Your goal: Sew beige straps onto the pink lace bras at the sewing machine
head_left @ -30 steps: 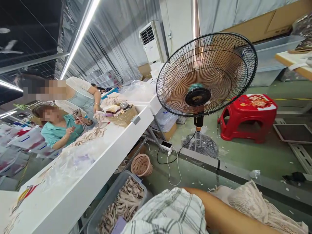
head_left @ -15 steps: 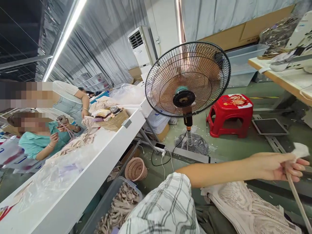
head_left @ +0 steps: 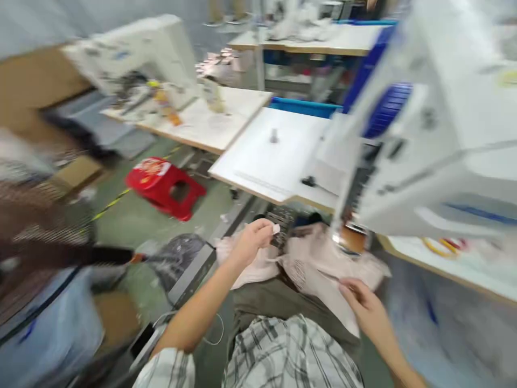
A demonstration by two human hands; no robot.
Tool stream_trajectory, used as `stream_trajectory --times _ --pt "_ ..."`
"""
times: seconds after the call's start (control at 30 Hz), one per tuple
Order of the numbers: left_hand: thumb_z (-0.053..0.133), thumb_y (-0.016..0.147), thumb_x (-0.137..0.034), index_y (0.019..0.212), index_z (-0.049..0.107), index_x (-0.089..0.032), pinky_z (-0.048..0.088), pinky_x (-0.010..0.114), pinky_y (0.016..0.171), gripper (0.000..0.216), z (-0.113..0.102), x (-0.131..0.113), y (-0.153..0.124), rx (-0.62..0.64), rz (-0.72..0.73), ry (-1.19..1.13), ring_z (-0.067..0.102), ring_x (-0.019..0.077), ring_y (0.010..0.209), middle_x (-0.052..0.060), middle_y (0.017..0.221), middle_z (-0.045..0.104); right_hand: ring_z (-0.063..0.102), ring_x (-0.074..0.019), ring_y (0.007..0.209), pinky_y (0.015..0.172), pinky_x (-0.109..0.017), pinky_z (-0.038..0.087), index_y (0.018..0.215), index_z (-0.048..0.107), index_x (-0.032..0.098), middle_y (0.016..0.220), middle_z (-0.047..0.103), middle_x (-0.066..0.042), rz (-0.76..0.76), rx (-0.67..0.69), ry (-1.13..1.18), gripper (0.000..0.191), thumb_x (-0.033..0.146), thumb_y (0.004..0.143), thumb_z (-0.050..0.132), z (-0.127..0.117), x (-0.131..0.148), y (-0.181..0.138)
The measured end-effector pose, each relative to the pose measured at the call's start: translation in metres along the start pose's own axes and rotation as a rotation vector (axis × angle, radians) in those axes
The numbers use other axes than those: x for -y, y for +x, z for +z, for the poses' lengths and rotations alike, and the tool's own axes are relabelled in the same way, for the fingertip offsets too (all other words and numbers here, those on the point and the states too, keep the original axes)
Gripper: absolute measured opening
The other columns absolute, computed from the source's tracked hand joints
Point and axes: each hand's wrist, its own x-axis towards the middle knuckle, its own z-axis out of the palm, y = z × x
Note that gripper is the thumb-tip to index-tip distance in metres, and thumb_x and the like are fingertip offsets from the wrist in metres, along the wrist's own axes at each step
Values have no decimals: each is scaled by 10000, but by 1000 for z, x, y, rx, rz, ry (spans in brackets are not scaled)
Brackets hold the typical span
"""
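Note:
The view is smeared by motion. My left hand (head_left: 252, 241) is closed in a pinch on a small white scrap or strap end, held just above pale pink lace fabric (head_left: 319, 267) that lies in my lap. My right hand (head_left: 363, 310) rests on the lower right part of that fabric with its fingers curled onto the cloth. The fabric bunches up under the front edge of a white sewing table (head_left: 274, 156). A white sewing machine (head_left: 428, 134) stands on the table to the right, close above my hands.
A red plastic stool (head_left: 163, 183) stands on the green floor to the left. Behind it is a second table (head_left: 202, 121) with another sewing machine (head_left: 137, 59). A blurred fan base (head_left: 177, 258) and a floor rail lie left of my knees. Cardboard boxes sit at far left.
The view has swung right, from the fan and the white bench to the sewing table. My left hand came in from its outstretched reach to my lap, and my right hand came into view.

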Motion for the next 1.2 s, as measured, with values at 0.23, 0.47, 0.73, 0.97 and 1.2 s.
stream_trajectory --times 0.23,0.47,0.73,0.97,1.2 --pt "735 702 -383 683 619 -159 209 205 472 253 79 55 -6 290 -188 421 310 61 477 -72 520 445 626 -188 742 676 -312 506 976 682 197 882 707 -70 81 126 272 475 639 873 541 -23 7 -7" --pt "541 847 -365 788 655 -167 290 230 504 236 98 58 -7 470 68 966 381 102 510 -44 568 497 634 -195 834 722 -307 482 988 695 193 947 715 -74 0 214 349 467 602 938 475 -44 17 0" --pt "546 861 -388 831 688 -167 347 231 530 264 98 55 -6 484 60 992 455 115 549 -9 645 607 560 -141 664 597 -258 425 946 694 185 770 668 -20 83 234 320 268 426 853 621 -46 20 4" --pt "614 807 -407 815 717 -168 393 230 564 260 98 53 -3 512 -23 967 516 136 609 10 694 655 552 -129 679 628 -248 404 805 662 177 747 652 -8 7 220 267 156 303 852 583 -44 22 2" --pt "600 820 -359 726 680 -182 288 230 485 215 98 53 -5 518 -36 968 364 108 483 -51 510 462 421 -98 559 518 -229 327 834 672 184 656 570 19 120 346 398 279 460 832 635 -47 20 0"
